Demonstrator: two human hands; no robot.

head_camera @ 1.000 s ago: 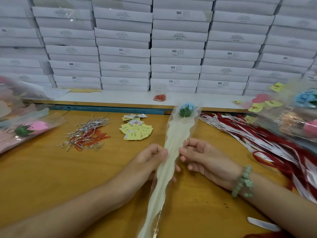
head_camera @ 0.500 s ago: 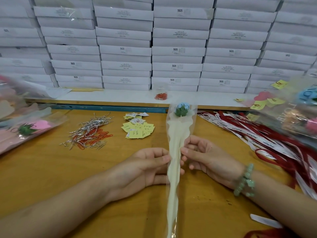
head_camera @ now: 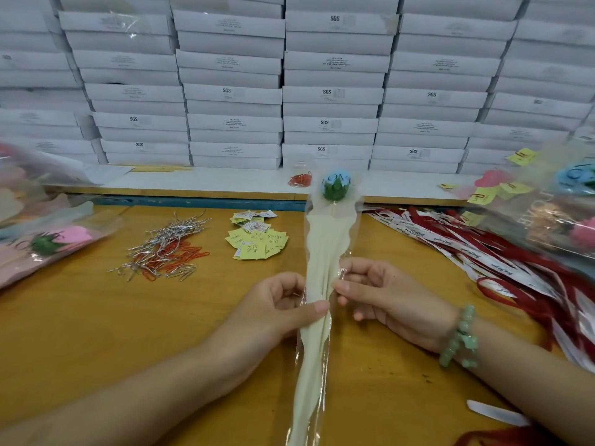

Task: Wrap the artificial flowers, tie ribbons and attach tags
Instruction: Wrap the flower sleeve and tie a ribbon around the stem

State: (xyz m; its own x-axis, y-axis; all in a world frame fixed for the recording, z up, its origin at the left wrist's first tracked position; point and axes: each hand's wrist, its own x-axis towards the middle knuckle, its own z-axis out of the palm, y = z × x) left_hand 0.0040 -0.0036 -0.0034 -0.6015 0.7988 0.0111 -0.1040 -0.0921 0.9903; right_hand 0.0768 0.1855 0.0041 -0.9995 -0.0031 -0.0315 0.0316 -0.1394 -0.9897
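A blue artificial flower with green leaves sits at the top of a long cream-and-clear wrapping sleeve that lies lengthwise over the wooden table. My left hand grips the sleeve's left side with thumb and curled fingers. My right hand, with a green bead bracelet on the wrist, pinches the right side at the same height. Yellow tags lie left of the sleeve. Red and white ribbons spread to the right.
Silver and red wire ties lie in a heap at the left. Wrapped flowers are piled at the far left and far right. White boxes are stacked behind a shelf. A white strip lies near my right forearm.
The sleeve has swung upright from a right-leaning tilt, and both hands have closed tighter on its middle, narrowing it. The flower head sits higher in view.
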